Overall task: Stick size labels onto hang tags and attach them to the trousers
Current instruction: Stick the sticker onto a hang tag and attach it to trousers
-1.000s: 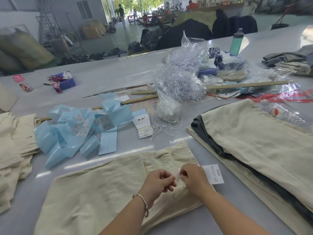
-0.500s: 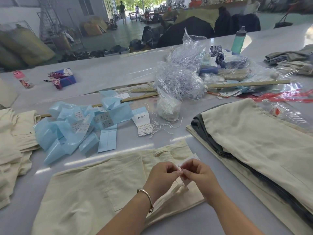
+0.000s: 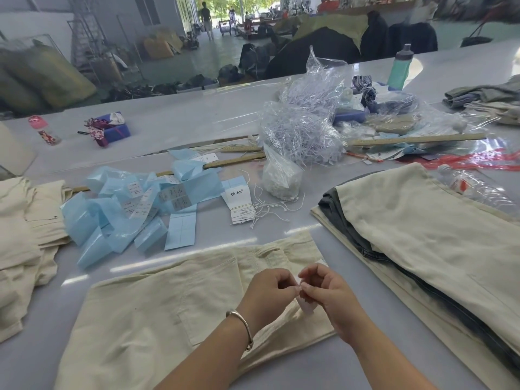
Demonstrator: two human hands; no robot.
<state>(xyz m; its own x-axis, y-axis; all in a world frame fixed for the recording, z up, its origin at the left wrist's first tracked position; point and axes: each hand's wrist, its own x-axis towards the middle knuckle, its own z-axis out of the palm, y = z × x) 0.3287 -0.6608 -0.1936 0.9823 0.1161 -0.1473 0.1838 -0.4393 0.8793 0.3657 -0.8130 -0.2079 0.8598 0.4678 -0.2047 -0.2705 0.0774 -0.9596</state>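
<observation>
Tag between both hands' fingertips

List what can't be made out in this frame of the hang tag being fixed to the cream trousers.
- Hang tag, head view: mostly covered by the hands; print unreadable.
- String or fastener: hidden between the left hand and right hand fingertips.
- Size labels on the blue sheets: print too small.
- Stacked trousers at right: cut off by the frame edge.
</observation>
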